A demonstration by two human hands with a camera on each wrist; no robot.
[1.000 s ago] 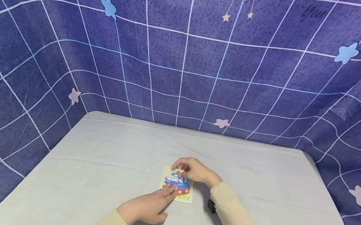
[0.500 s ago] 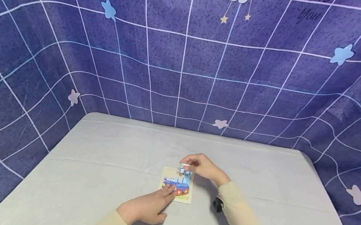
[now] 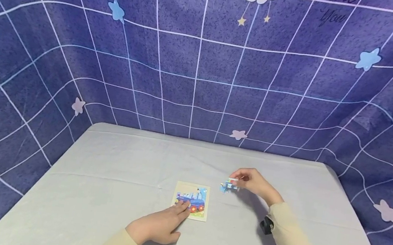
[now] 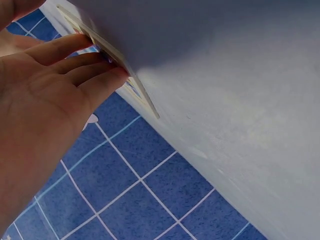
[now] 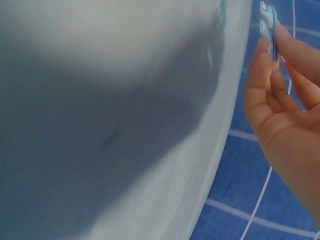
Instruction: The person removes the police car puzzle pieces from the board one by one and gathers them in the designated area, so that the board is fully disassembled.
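Observation:
A small jigsaw puzzle board (image 3: 206, 203) with a blue cartoon vehicle on it lies flat on the table. Extended fingers of my left hand (image 3: 161, 224) rest on its lower left part, hiding some of the picture. In the left wrist view the board (image 4: 142, 95) appears edge-on under the fingertips of that hand (image 4: 55, 95). Bare cream backing shows along the board's upper left. To the right of the board, my right hand (image 3: 253, 183) pinches a blue and white puzzle piece (image 3: 226, 186) between thumb and fingers. The right wrist view shows this piece (image 5: 269, 32) side-on at the fingertips.
A pale cloth covers the table (image 3: 114, 194). Behind it and at both sides hangs a purple-blue curtain (image 3: 175, 57) with a line grid and stars. A small black device (image 3: 266, 224) sits at my right wrist.
My right hand has lifted the puzzle piece off the upper part of the board and carried it to the right. My left hand has stayed on the board.

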